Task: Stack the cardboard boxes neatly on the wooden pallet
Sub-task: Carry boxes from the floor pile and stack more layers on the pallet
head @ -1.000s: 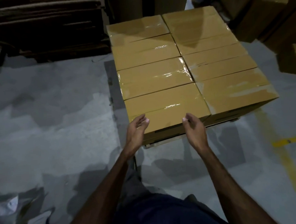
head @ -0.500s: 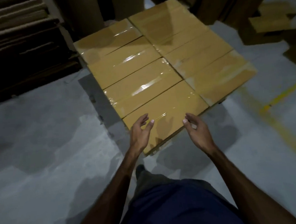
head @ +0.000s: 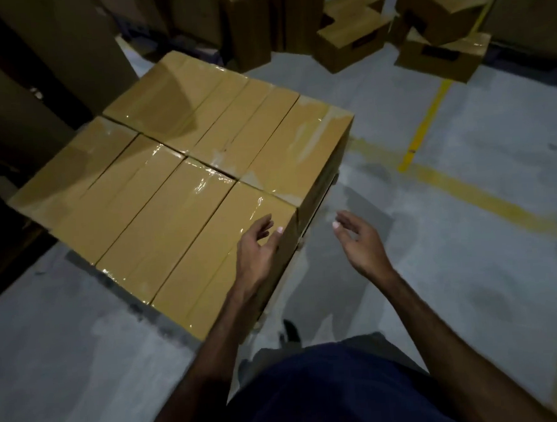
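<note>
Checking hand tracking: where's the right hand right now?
Head view, right of centre: the right hand hangs open over the grey floor, holding nothing, just right of the nearest box in the stack, level with the left hand.

stacked boxes (head: 183, 171): tan-yellow cardboard, glossy clear tape
floor (head: 467, 232): mottled grey concrete
floor lines (head: 428, 120): yellow, worn
loose boxes (head: 351, 40): brown, dark labels
clothing (head: 330, 393): dark navy

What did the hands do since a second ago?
The right hand slid off the nearest box and now hangs over the floor. The left hand stayed over that box. Both hold nothing. The boxes stayed put.
</note>
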`<act>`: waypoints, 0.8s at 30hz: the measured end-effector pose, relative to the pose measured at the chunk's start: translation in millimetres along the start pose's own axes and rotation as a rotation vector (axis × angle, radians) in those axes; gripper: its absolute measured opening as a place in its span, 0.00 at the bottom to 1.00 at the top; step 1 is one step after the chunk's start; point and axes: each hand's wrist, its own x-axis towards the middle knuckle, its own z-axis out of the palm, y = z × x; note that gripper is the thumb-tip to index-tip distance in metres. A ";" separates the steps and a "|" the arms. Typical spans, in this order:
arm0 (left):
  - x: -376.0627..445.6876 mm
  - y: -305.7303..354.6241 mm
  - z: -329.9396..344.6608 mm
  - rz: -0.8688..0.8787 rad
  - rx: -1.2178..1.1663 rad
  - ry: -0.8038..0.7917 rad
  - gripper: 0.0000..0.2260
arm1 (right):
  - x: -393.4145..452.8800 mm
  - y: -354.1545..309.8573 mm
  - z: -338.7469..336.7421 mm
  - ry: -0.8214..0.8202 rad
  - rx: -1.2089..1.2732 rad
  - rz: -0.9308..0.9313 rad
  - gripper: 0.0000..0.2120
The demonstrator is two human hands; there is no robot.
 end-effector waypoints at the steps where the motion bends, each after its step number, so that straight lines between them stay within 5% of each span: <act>1: 2.9 10.2 20.9 -0.009 -0.002 -0.007 0.23 | 9.4 9.8 -19.5 -0.002 0.005 -0.004 0.23; 13: 62.2 123.6 230.5 0.017 0.130 -0.088 0.28 | 122.5 64.9 -215.6 0.032 0.049 0.007 0.23; 24: 251.9 195.7 394.1 0.065 0.192 -0.291 0.24 | 293.6 93.7 -337.6 0.154 0.054 0.136 0.24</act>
